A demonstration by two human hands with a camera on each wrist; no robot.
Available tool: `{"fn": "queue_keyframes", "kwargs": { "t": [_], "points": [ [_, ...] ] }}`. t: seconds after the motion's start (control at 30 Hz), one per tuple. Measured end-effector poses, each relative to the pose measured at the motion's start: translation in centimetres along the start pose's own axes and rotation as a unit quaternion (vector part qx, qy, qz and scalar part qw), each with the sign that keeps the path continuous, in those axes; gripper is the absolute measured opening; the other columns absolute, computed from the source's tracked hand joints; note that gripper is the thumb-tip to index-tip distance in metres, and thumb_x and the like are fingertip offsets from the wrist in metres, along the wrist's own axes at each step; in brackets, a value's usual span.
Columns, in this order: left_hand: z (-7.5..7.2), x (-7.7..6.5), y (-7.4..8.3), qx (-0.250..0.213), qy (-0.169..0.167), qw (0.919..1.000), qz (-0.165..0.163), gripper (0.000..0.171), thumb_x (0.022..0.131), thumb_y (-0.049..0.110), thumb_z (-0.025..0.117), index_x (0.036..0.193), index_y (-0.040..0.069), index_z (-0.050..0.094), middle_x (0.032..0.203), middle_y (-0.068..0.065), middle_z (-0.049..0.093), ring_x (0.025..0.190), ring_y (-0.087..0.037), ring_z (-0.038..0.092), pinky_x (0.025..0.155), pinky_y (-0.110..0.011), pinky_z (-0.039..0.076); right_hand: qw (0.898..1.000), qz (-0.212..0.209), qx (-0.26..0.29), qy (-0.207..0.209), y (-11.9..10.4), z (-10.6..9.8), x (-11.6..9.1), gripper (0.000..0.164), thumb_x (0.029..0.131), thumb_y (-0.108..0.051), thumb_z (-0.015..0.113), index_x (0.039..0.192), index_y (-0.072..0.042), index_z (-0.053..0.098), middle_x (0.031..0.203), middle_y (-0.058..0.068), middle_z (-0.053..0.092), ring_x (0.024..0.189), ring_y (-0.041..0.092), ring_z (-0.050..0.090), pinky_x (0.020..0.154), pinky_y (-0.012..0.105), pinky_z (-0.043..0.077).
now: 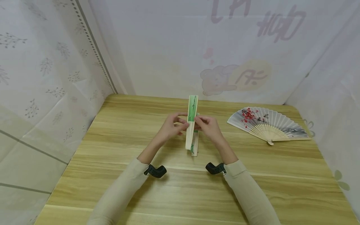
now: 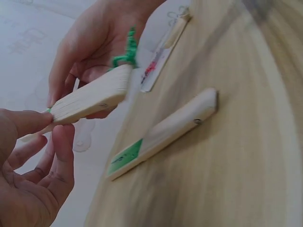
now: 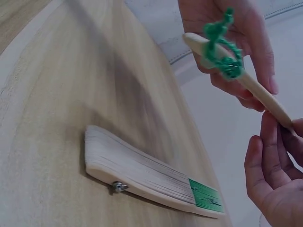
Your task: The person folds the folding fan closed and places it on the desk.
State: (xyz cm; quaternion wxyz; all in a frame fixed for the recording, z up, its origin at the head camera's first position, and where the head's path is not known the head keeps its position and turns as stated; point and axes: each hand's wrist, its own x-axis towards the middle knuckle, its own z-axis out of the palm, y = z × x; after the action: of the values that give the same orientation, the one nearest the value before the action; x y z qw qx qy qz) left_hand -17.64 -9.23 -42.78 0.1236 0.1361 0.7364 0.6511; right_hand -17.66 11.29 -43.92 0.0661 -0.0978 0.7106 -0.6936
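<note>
A folded hand fan (image 1: 192, 107) with pale wooden ribs and a green printed end is held above the table between both hands. My left hand (image 1: 170, 126) pinches it from the left between thumb and fingers. My right hand (image 1: 209, 127) holds its other side. A knotted green cord (image 3: 226, 61) hangs at the fan's rib end. Below lies a second folded fan (image 2: 163, 130), also with bare ribs and a green end; the held fan partly hides it in the head view.
On the right of the wooden table (image 1: 180, 197) a white fan (image 1: 268, 125) lies spread out, printed with red blossoms. Printed cloth (image 1: 157, 56) hangs behind the table and at both sides. Black devices (image 1: 158, 171) are strapped at both wrists.
</note>
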Motion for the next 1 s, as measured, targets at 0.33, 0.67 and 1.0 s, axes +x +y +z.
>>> {"fn": "queue_keyframes", "kwargs": {
  "t": [0.33, 0.67, 1.0],
  "points": [
    [-0.2, -1.0, -1.3, 0.005, 0.011, 0.9999, -0.01, 0.042, 0.098, 0.003, 0.068, 0.138, 0.0, 0.054, 0.106, -0.02, 0.064, 0.087, -0.048, 0.068, 0.072, -0.062, 0.056, 0.999, -0.027, -0.041, 0.002, 1.1, 0.8, -0.1, 0.022, 0.102, -0.006, 0.063, 0.112, 0.013, 0.069, 0.094, 0.021, 0.071, 0.078, 0.03, 0.072, 0.075, 0.044, 0.06],
    [-0.9, -2.0, -2.4, 0.024, 0.024, 0.9991, -0.026, 0.039, 0.098, 0.004, 0.069, 0.134, -0.001, 0.056, 0.106, -0.021, 0.065, 0.083, -0.034, 0.071, 0.069, -0.053, 0.06, 0.995, 0.01, -0.067, -0.077, 2.2, 1.5, -0.8, 0.036, 0.098, -0.001, 0.068, 0.13, 0.011, 0.058, 0.093, 0.019, 0.071, 0.08, 0.042, 0.07, 0.074, 0.047, 0.06],
    [-2.0, -2.7, -3.7, 0.029, 0.027, 0.9982, -0.044, 0.036, 0.097, 0.003, 0.069, 0.131, -0.005, 0.058, 0.106, -0.023, 0.064, 0.075, -0.03, 0.069, 0.059, -0.033, 0.059, 0.996, 0.053, -0.051, -0.045, 2.6, 3.8, -1.2, 0.035, 0.095, 0.002, 0.07, 0.128, 0.009, 0.059, 0.09, 0.018, 0.072, 0.07, 0.029, 0.071, 0.067, 0.044, 0.061]
  ]
}}
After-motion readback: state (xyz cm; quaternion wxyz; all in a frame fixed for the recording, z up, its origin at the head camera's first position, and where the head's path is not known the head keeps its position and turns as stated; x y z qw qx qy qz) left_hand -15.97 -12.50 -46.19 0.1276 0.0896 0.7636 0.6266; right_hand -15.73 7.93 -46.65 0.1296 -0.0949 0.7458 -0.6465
